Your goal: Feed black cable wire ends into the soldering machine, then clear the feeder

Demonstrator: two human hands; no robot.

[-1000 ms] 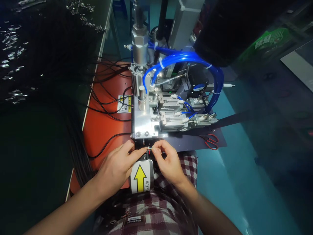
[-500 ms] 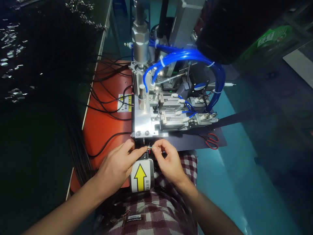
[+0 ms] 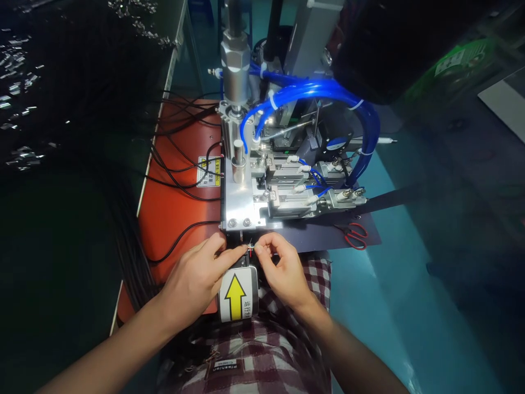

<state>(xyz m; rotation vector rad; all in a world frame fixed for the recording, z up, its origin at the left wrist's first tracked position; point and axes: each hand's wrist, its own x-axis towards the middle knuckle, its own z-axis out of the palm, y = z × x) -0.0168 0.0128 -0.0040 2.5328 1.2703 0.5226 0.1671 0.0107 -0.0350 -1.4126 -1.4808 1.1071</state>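
In front of you, the orange table (image 3: pixel 180 202) stretches away, its left edge a pale strip. The metal machine (image 3: pixel 241 205) stands beside the orange top's right edge, over a dark board (image 3: pixel 324 235) that reaches out to the right. Blue hoses (image 3: pixel 315 88) arch over it, and black cables (image 3: pixel 184 232) run from its left side towards the table's left edge.

Your left hand (image 3: pixel 194 279) comes in over the table's near part, palm down, one finger stretched to the right and the others bent under; whether it pinches anything you cannot tell from this view. Your right hand (image 3: pixel 285 271) has thumb and forefinger pinched together on a thin wire. Just on your side of them, a white cover (image 3: pixel 235 295) bears a yellow arrow pointing away from you. Red-handled scissors (image 3: pixel 356 236) lie at the board's near right corner, blades to the left.

The thin wire (image 3: pixel 251 247) sits between your fingertips, just off the machine's near end. Its long axis runs side to side, its split end pointing left, at your left fingertip. One fine strand sticks up away from you; a red one points towards you.
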